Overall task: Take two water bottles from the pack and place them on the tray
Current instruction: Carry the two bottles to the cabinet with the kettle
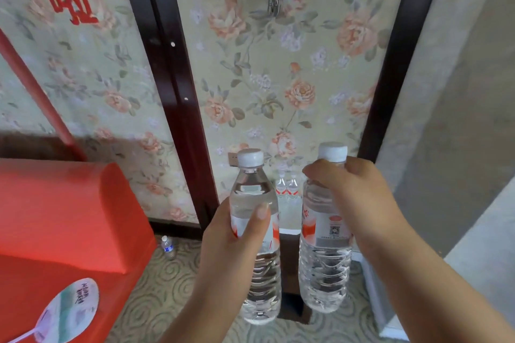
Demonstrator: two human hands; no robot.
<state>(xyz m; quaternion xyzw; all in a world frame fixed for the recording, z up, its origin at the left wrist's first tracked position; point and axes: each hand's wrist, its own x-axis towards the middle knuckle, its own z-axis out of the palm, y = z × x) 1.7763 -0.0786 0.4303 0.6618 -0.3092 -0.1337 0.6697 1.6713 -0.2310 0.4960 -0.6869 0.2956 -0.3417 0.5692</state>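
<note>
Head view: left hand (231,242) wraps one full water bottle (257,234) at its label, right hand (354,198) clamps the second bottle (324,234) by the shoulder, both aloft. Probably heavy, slick, thin-walled; mid-body grips suit best. No tray visible.

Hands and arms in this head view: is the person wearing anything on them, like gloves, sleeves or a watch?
Nothing worn shows. The left hand and right hand are bare, with no gloves, rings, watch or bracelet visible. Both forearms are uncovered as far as the picture's lower edge, so no sleeve appears. The fingernails look short and unpainted.
</note>
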